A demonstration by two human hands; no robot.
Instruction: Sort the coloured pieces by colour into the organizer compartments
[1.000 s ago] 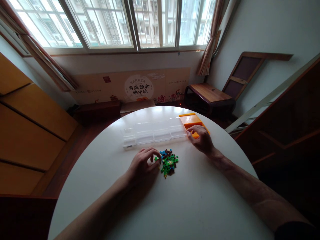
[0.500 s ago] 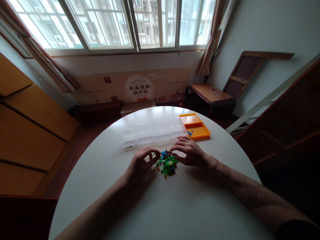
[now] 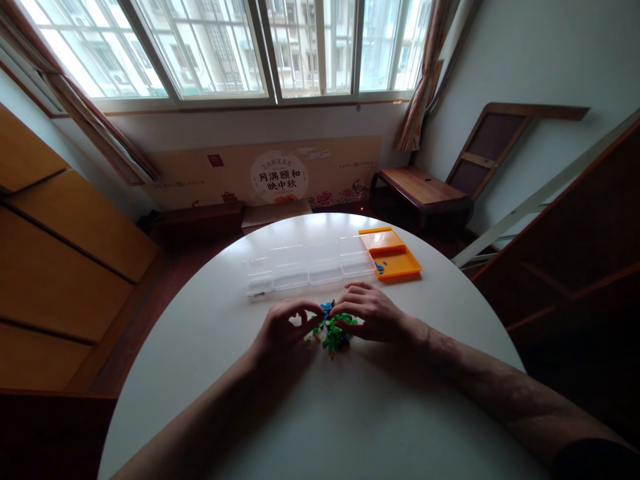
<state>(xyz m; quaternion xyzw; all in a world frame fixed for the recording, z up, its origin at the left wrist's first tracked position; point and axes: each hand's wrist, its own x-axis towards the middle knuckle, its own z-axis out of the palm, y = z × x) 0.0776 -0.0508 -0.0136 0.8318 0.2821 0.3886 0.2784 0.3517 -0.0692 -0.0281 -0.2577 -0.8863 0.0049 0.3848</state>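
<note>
Both hands down on the round white table (image 3: 320, 413), either side of a small brick pile (image 3: 334, 329) of green, blue and brown bits

Left hand (image 3: 283, 330): curled, fingertips (image 3: 311, 311) arched over the pile's left edge. Thumb and index look drawn together, but I cannot tell whether a brick sits between them, too small

Right hand (image 3: 373, 313): palm down, fingers (image 3: 344, 312) spread onto the pile's right and top edge, touching bricks. Not clamped on anything visible, so cannot tell if it holds one either

Key relation: pile lies between the two hands, right at both sets of fingertips, roughly centre of the table and near the person. Neither hand clearly closer; right covers more of it. Pile has no clear long axis, just a rough clump, a few strays at its near edge

Containers, all beyond the pile toward the window:
- clear organiser (image 3: 310, 267), a row of compartments running left-right, lid open behind it. Compartments look empty, though clear plastic makes that hard to confirm
- orange tray (image 3: 397, 257) touching the organiser's right end, two sections. Near section has a few small blue bits (image 3: 380, 268) at its left corner; far section looks bare

Tray sits beyond the right hand, closer to it than to the left; organiser straight ahead of both
</note>
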